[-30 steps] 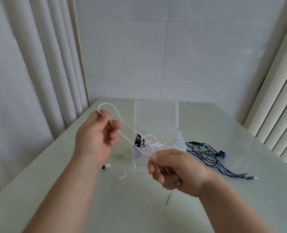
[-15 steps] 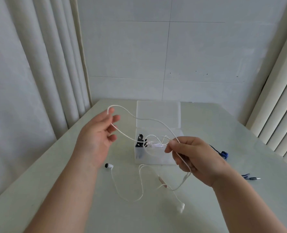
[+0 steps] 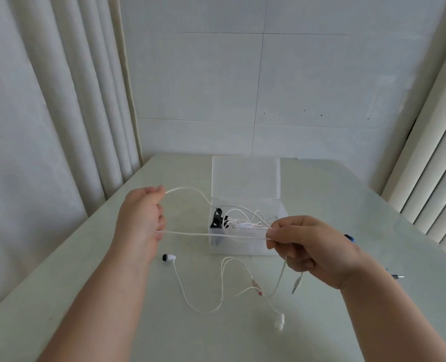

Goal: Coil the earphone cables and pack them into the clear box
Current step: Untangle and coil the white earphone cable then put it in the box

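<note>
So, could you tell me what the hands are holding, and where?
Both hold the thin white earphone cable along its cord: the left hand grips a loop, the right hand pinches two strands.

White earphone cable [image 3: 211, 234] taut between left hand [image 3: 141, 218] and right hand [image 3: 310, 246], near clear box [image 3: 240, 247].

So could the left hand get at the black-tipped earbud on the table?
Probably yes: the earbud lies just beside the left hand with nothing between, though that hand grips the cable.
</note>
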The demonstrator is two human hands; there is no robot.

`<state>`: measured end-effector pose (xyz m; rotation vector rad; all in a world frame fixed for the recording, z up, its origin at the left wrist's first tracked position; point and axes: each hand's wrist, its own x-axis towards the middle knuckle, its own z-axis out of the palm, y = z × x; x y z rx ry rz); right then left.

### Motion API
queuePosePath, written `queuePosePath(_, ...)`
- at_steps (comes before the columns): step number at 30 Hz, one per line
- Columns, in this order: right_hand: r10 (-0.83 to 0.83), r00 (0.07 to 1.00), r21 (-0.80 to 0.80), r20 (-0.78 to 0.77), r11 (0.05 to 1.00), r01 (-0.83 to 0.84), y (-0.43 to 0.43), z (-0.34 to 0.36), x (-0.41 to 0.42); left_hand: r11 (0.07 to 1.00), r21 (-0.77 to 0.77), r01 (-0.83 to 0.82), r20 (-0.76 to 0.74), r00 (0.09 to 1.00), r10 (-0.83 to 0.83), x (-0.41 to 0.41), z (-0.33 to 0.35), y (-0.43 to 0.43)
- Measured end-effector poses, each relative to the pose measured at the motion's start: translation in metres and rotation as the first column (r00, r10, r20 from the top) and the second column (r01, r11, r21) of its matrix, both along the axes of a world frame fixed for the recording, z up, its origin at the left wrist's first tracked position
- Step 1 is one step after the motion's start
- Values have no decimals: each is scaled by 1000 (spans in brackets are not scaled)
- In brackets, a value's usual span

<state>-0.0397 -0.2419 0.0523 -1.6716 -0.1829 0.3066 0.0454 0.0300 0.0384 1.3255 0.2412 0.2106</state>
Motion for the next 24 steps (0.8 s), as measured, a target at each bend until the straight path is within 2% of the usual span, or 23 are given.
queuePosePath(2,-1,1000,18,2,1000,1,3,-1,0,979,194,-61,-2,998,62,2,-4,-1)
queuePosePath(5,-24,1000,15,20,1000,23,9,-3,0,826,543,-154,32,986,163,0,-8,-7)
queuePosePath(6,-28,999,17,27,999,28,10,-3,0,779,601,-179,73,983,169,-3,-7,-9)
queuePosePath(8,-38,998,24,41,999,37,12,-4,0,773,595,-218,190,973,128,-11,-1,-16)
queuePosePath(10,-52,997,23,55,998,51,15,-4,-1,814,561,-150,311,950,-39,-20,5,-22)
queuePosePath(12,-65,996,24,66,998,63,16,-3,-1,795,606,31,371,873,-316,-32,12,-31)
queuePosePath(15,-80,994,18,79,997,78,17,-3,-1,634,754,172,327,738,-590,-44,12,-41)
queuePosePath(17,-87,992,22,88,996,85,18,-3,-1,512,835,202,232,714,-660,-45,10,-44)
queuePosePath(19,-91,991,27,96,996,89,19,-3,-1,443,859,258,141,712,-688,-44,5,-47)
queuePosePath(21,-97,991,24,91,995,95,19,-2,-2,489,848,204,181,756,-629,-42,4,-47)
queuePosePath(24,-114,993,51,43,992,111,13,0,-2,650,755,-80,394,849,-353,-32,7,-34)
